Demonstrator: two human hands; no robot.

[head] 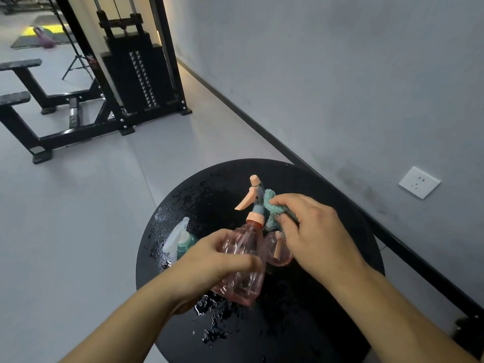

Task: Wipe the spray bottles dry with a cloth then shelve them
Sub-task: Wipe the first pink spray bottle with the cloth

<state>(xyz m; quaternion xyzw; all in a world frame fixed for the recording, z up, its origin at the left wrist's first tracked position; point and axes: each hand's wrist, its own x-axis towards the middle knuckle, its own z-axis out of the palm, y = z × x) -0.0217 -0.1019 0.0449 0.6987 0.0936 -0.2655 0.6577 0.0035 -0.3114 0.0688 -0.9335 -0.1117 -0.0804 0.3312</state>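
Wet table [327,297], second pink bottle [277,251] half-hidden

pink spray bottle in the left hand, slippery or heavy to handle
The pink spray bottle looks empty and clear, so probably light. Water beads on the black round table suggest it may be slick. The left hand wraps its body, likely wise.

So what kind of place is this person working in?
Most likely a gym. A black cable machine with a weight stack stands by the wall, a padded bench sits to its left, and what looks like a purple kettlebell rests on a floor mat in the background.
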